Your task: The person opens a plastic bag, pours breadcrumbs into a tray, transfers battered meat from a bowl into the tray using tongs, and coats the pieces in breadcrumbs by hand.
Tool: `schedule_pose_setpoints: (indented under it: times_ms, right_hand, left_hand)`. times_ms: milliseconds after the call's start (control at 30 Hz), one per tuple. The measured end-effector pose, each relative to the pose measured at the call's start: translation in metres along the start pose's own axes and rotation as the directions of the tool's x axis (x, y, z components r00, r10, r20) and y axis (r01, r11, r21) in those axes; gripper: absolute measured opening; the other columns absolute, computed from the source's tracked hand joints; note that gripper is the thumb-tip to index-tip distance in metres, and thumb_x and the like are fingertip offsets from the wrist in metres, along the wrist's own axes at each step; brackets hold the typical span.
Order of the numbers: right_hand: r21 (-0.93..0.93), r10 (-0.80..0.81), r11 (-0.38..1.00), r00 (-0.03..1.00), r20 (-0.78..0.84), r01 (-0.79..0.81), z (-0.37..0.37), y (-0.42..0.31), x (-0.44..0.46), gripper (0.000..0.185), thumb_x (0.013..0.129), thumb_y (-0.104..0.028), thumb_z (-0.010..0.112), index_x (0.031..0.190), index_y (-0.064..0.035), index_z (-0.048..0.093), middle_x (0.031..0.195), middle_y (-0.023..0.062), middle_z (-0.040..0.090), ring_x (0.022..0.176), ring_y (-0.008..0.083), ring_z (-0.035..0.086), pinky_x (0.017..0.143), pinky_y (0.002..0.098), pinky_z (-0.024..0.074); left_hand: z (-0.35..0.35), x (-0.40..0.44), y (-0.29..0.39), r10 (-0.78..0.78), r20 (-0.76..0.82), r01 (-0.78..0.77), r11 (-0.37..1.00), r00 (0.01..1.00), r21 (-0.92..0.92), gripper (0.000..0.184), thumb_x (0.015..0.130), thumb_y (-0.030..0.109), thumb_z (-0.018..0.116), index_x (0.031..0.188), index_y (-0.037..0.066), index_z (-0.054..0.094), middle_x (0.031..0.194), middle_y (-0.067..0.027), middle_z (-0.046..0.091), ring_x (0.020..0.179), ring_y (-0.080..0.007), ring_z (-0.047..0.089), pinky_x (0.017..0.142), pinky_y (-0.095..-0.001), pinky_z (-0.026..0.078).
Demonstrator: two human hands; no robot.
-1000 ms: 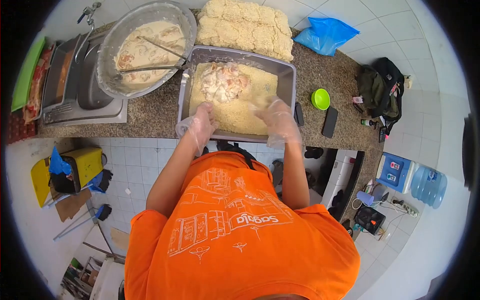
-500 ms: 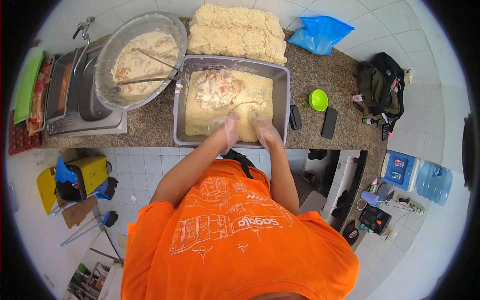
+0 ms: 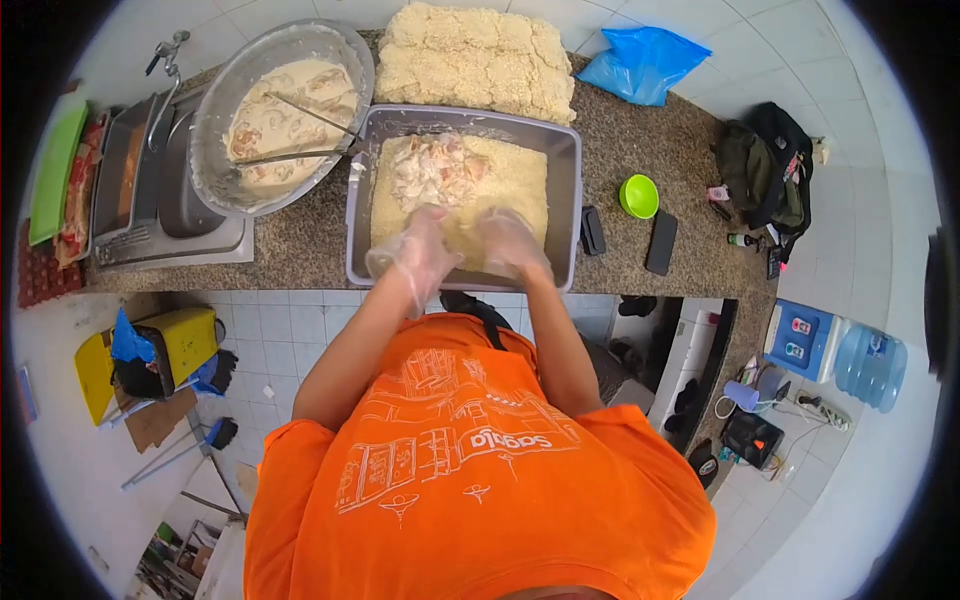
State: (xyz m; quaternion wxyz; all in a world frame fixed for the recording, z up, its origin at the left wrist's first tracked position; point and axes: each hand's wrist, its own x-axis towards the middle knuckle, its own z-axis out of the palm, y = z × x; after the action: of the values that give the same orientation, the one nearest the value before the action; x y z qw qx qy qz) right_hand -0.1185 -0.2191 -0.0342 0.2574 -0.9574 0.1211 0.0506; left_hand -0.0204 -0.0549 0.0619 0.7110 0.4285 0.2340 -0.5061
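- Two hands in clear gloves are what I've got on my feed, both inside the gray tub (image 3: 574,205) on the speckled table (image 3: 300,230).
- Left hand (image 3: 420,250) is low in the tub, fingers pointing at the near edge of the meat pile (image 3: 440,172). Can't tell from my end whether they're touching it, or whether they're apart or together.
- Right hand (image 3: 510,242) is just beside it, over the pale crumbs (image 3: 520,168). Its fingers point down and inward, and I can't tell if they're closed on anything.
- That pile is pinkish and smeared with white, sitting on the crumbs toward the tub's far side.
- Left of the tub I see a big bowl (image 3: 215,165) of batter with metal tongs (image 3: 300,157) lying across it.
- Behind the tub: a crumb-coated stack (image 3: 475,62).
- Off to the right: green bowl (image 3: 639,196), black phone (image 3: 661,242) and, farther back, a blue bag (image 3: 648,66).
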Motion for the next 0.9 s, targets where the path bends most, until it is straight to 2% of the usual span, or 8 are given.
schedule_pose_setpoints:
  times_ms: [67, 133, 200, 333, 400, 467, 833, 900]
  right_hand:
    - [0.035, -0.331, 0.935, 0.906, -0.265, 0.352, 0.033, 0.046, 0.007, 0.027, 0.090, -0.022, 0.049, 0.090, 0.0001, 0.064, 0.096, 0.0205, 0.065, 0.100, 0.0372, 0.058, 0.090, 0.0451, 0.0443]
    - [-0.001, -0.001, 1.000, 0.962, -0.272, 0.000, 0.015, 0.039, 0.013, 0.027, 0.088, -0.022, 0.050, 0.078, 0.0009, 0.062, 0.077, 0.0164, 0.063, 0.079, 0.0314, 0.062, 0.073, 0.0419, 0.0475]
    - [0.535, 0.415, 0.739, 0.902, 0.120, -0.410, 0.007, 0.052, 0.017, 0.028, 0.087, -0.021, 0.051, 0.069, -0.0011, 0.058, 0.061, 0.0095, 0.055, 0.056, 0.0203, 0.053, 0.054, 0.0354, 0.0410]
    - [0.857, 0.556, 0.270, 0.798, 0.234, -0.439, 0.007, 0.051, 0.023, 0.025, 0.085, -0.015, 0.051, 0.062, -0.0061, 0.055, 0.053, 0.0040, 0.048, 0.046, 0.0126, 0.041, 0.046, 0.0286, 0.0313]
    - [0.837, 0.505, 0.343, 0.835, 0.220, -0.427, -0.003, 0.056, 0.017, 0.026, 0.085, -0.013, 0.051, 0.062, -0.0029, 0.054, 0.058, 0.0097, 0.053, 0.050, 0.0215, 0.049, 0.049, 0.0351, 0.0369]
    - [0.174, 0.273, 0.956, 0.936, -0.221, -0.237, -0.007, 0.053, 0.002, 0.025, 0.087, -0.014, 0.049, 0.068, 0.0006, 0.057, 0.069, 0.0183, 0.059, 0.063, 0.0356, 0.056, 0.060, 0.0436, 0.0442]
    - [-0.265, 0.426, 0.864, 0.902, -0.069, -0.428, -0.009, -0.077, -0.015, 0.047, 0.090, -0.049, 0.055, 0.089, -0.0030, 0.067, 0.082, 0.0163, 0.065, 0.084, 0.0308, 0.065, 0.074, 0.0438, 0.0508]
    - [-0.845, 0.144, 0.060, 0.842, -0.520, -0.532, 0.091, -0.042, 0.002, 0.036, 0.084, -0.041, 0.062, 0.090, -0.0061, 0.066, 0.083, 0.0093, 0.066, 0.081, 0.0262, 0.065, 0.066, 0.0436, 0.0501]
  left_hand:
    - [-0.025, 0.014, -0.002, 0.010, 0.024, -0.010, 1.000, 1.000, -0.008, 0.053, 0.091, 0.031, 0.041, 0.134, 0.000, 0.036, 0.134, -0.0206, 0.043, 0.121, -0.0357, 0.044, 0.107, -0.0540, 0.027]
    - [-0.043, 0.020, -0.004, 0.035, -0.038, -0.035, 0.999, 0.999, -0.004, 0.060, 0.091, 0.031, 0.041, 0.139, -0.004, 0.028, 0.139, -0.0236, 0.034, 0.125, -0.0373, 0.039, 0.109, -0.0553, 0.025]
    - [-0.052, 0.022, -0.005, -0.017, -0.118, 0.011, 0.998, 0.993, -0.056, 0.070, 0.093, 0.031, 0.041, 0.145, -0.008, 0.016, 0.147, -0.0286, 0.022, 0.135, -0.0410, 0.028, 0.112, -0.0558, 0.020]
    - [-0.061, 0.014, -0.011, -0.044, -0.064, 0.036, 0.993, 0.997, -0.112, 0.075, 0.093, 0.031, 0.041, 0.147, -0.010, 0.008, 0.152, -0.0320, 0.008, 0.143, -0.0422, 0.012, 0.114, -0.0558, 0.017]
    - [-0.060, 0.018, -0.010, -0.059, -0.066, 0.050, 0.991, 0.996, -0.125, 0.076, 0.093, 0.031, 0.040, 0.148, -0.007, 0.004, 0.156, -0.0295, 0.000, 0.146, -0.0415, 0.003, 0.115, -0.0548, 0.016]
    - [-0.056, 0.014, -0.012, -0.029, -0.076, 0.022, 0.996, 0.997, -0.083, 0.074, 0.093, 0.031, 0.040, 0.148, -0.006, 0.008, 0.156, -0.0272, 0.005, 0.145, -0.0406, 0.008, 0.115, -0.0547, 0.016]
    - [-0.049, 0.048, -0.038, 0.024, 0.009, -0.024, 1.000, 1.000, -0.007, 0.050, 0.090, 0.035, 0.042, 0.129, 0.004, 0.044, 0.123, -0.0182, 0.056, 0.110, -0.0311, 0.054, 0.101, -0.0495, 0.034]
    - [-0.063, 0.053, -0.043, 0.008, 0.117, -0.005, 1.000, 0.993, -0.026, 0.052, 0.088, 0.036, 0.046, 0.130, 0.005, 0.042, 0.126, -0.0176, 0.051, 0.114, -0.0316, 0.049, 0.099, -0.0482, 0.036]
